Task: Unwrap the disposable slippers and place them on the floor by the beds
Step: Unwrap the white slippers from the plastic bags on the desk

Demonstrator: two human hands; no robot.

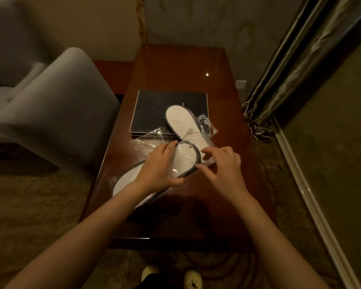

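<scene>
A pair of white disposable slippers with dark grey trim, still in clear plastic wrap (186,159), lies on the glossy wooden table (227,97). My left hand (158,165) grips this wrapped pair across its middle, thumb under the edge. My right hand (223,165) pinches the plastic at the slipper's right rim with curled fingers. Another white slipper (181,119) lies behind, resting partly on a dark flat box (154,111), with crumpled clear wrap (206,122) beside and under it.
A grey upholstered armchair (56,113) stands close to the table's left side. Curtains (290,69) hang at the right, with a pale skirting strip (313,197) along the carpeted floor. My feet in yellow slippers (192,278) show at the bottom edge.
</scene>
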